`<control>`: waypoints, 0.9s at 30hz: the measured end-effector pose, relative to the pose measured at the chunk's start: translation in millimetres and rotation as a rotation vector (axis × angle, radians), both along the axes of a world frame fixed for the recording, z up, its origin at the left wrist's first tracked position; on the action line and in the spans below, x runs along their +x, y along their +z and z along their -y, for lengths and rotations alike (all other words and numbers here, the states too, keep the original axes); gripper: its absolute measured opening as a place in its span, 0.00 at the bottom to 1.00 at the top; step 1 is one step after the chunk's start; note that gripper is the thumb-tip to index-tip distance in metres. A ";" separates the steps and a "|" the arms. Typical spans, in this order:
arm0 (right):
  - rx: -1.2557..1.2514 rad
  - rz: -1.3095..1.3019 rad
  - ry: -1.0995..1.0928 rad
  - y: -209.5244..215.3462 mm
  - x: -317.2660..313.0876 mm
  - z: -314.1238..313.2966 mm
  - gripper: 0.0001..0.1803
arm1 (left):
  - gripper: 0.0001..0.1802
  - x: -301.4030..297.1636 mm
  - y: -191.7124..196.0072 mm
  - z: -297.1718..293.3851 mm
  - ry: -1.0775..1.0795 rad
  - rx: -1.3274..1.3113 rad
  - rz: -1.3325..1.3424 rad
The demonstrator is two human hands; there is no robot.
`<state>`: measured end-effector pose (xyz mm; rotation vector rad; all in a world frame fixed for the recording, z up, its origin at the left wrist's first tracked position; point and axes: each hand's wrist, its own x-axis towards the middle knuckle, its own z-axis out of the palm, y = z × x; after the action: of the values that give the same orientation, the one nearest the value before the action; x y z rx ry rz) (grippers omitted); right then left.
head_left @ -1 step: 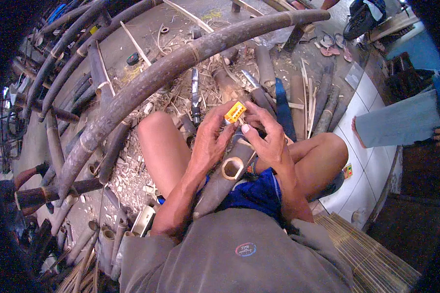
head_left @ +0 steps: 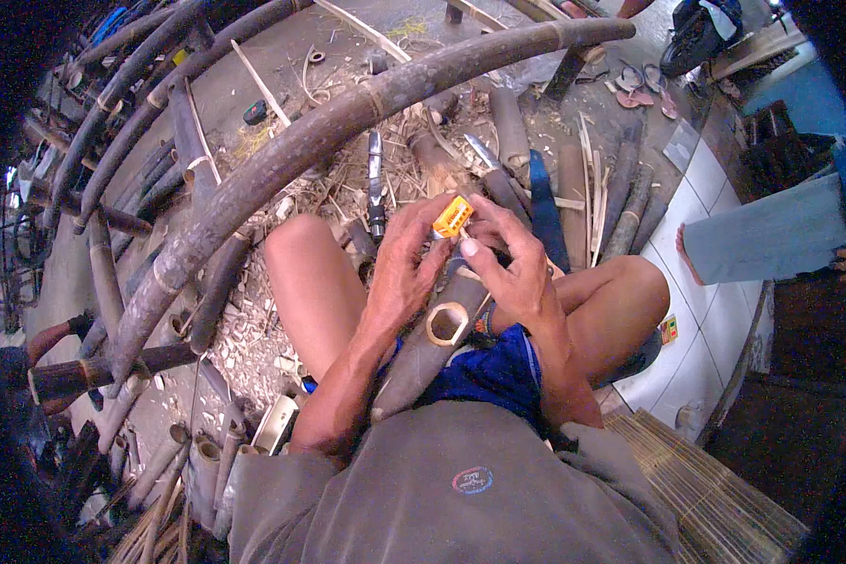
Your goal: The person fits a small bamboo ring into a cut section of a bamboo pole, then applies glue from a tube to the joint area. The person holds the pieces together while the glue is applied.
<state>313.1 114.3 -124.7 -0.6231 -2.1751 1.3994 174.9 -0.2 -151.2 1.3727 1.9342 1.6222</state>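
A small yellow-orange printed box [head_left: 453, 217] is held up between my hands in front of my lap. My left hand [head_left: 408, 252] is closed on its left side, with the thumb below it. My right hand [head_left: 509, 256] is closed at its right edge, thumb bent in toward the lower corner; whether something small is pinched there I cannot make out. Across my lap, under both hands, lies a dark bamboo tube [head_left: 421, 362] with a pale-rimmed oval hole [head_left: 447, 323] cut in its upper side.
A long curved bamboo pole [head_left: 348, 111] arches across the front. Beyond my hands lie a dark-handled tool [head_left: 376, 188], a blade [head_left: 482, 150], a blue saw-like strip [head_left: 545, 207] and bamboo pieces [head_left: 622, 211] among shavings. A slatted mat [head_left: 714, 489] is at the right; a person's foot [head_left: 690, 254] stands on white tiles.
The small box has turned very slightly between my fingers. Both hands stay almost in the same place.
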 end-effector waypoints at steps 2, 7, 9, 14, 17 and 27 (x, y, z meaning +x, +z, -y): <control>0.097 -0.003 0.011 4.2 -4.5 6.1 0.32 | 0.30 -3.1 -1.9 0.3 0.038 0.021 -0.242; -0.069 -0.031 -0.055 -6.0 -7.0 5.8 0.26 | 0.32 1.2 2.2 9.4 0.054 -0.071 -0.203; -0.121 -0.089 -0.052 -9.2 -4.5 -0.4 0.25 | 0.33 -1.3 4.6 9.4 0.031 -0.077 -0.128; -0.122 -0.118 -0.038 -14.8 -2.6 1.8 0.25 | 0.31 -11.4 -5.7 14.1 -0.128 -0.079 0.191; -0.091 -0.059 -0.009 -7.8 3.0 1.9 0.25 | 0.28 -13.0 -6.2 12.3 -0.183 -0.022 0.301; 0.188 -0.038 0.141 1.2 9.7 -13.0 0.13 | 0.23 -23.2 -17.9 21.0 -0.309 -0.207 0.601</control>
<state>322.8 127.3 -123.5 -0.3782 -2.3242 1.2446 151.7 -21.2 -169.1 0.9055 1.4102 1.4229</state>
